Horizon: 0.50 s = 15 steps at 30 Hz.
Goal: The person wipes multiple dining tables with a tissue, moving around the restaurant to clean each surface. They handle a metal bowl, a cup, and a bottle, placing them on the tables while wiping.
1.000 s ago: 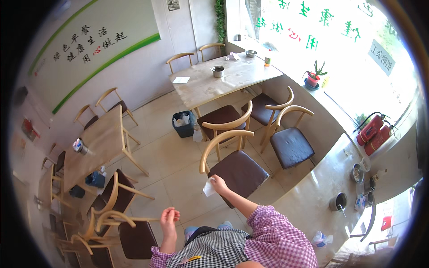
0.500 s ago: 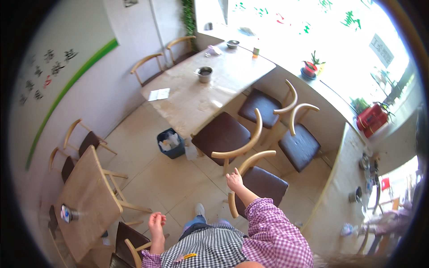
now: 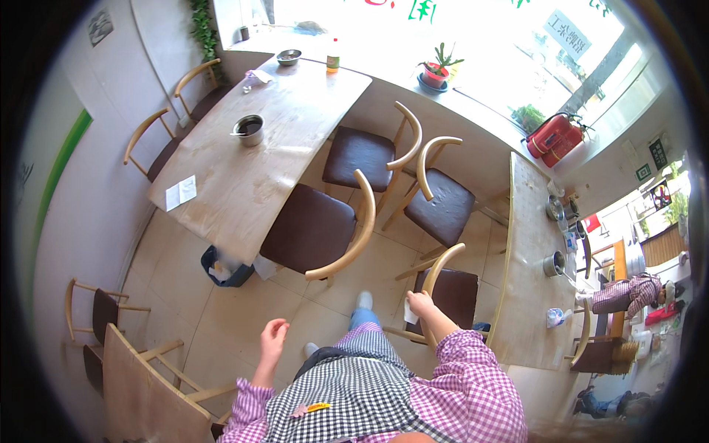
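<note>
My right hand (image 3: 419, 303) is closed at the curved wooden back of a chair (image 3: 442, 266) with a dark brown seat, on the right. Just under its fingers shows a small white piece (image 3: 409, 313), perhaps tissue; whether the hand holds it too, I cannot tell. My left hand (image 3: 274, 337) hangs free at the left, its fingers loosely bent and apart, touching nothing. Ahead stands a long table (image 3: 295, 111) with a steel pot (image 3: 249, 131), a steel bowl (image 3: 289, 57), a bottle (image 3: 333, 56) and a white paper (image 3: 181, 193) on it.
More brown-seated chairs (image 3: 306, 229) stand along the long table. A dark bin (image 3: 226, 272) sits at its near end. A second table (image 3: 528, 295) with pots is on the right, a third table (image 3: 151, 391) lower left. Fire extinguishers (image 3: 554, 139) lean by the window. Another person (image 3: 628, 295) works far right.
My view has turned right. The chair at my right hand has shifted right, away from the other chairs and closer to the right-hand table, and my right hand has moved with it.
</note>
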Each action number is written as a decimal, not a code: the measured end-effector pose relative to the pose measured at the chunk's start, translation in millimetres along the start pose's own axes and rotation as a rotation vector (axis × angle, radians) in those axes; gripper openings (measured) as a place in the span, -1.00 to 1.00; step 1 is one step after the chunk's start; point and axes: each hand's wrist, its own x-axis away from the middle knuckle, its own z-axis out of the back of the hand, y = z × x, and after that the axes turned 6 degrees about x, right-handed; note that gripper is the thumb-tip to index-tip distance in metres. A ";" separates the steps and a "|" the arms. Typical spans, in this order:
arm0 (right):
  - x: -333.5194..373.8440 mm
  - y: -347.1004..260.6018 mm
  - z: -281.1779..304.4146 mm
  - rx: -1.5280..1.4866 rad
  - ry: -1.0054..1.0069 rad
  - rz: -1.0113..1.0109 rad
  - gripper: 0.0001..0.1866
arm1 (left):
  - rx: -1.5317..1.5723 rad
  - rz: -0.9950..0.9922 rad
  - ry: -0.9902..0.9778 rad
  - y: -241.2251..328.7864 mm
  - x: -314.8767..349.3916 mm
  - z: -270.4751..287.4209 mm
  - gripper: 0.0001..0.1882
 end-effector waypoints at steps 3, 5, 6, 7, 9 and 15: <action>-34.4 1.3 21.3 -0.116 0.206 0.020 -0.84 | -0.477 -0.144 -0.166 -21.3 -73.3 -51.3 -0.52; -71.7 18.2 50.9 -0.158 0.227 0.039 -0.82 | -0.853 -0.332 -0.178 -30.9 -113.8 -97.7 -0.39; -90.6 30.9 67.4 -0.160 0.240 0.046 -0.82 | -1.035 -0.421 -0.176 -32.2 -138.1 -122.0 -0.33; -111.0 45.5 85.9 -0.192 0.247 0.041 -0.84 | -1.133 -0.422 -0.259 -30.5 -160.8 -142.1 -0.22; -153.7 78.4 124.4 -0.153 0.331 0.085 -0.84 | -1.214 -0.410 -0.249 -28.4 -194.1 -183.6 -0.21; -285.0 149.2 245.4 -0.111 0.507 0.263 -0.87 | -1.353 -0.039 -0.288 -19.3 -222.9 -225.3 -0.45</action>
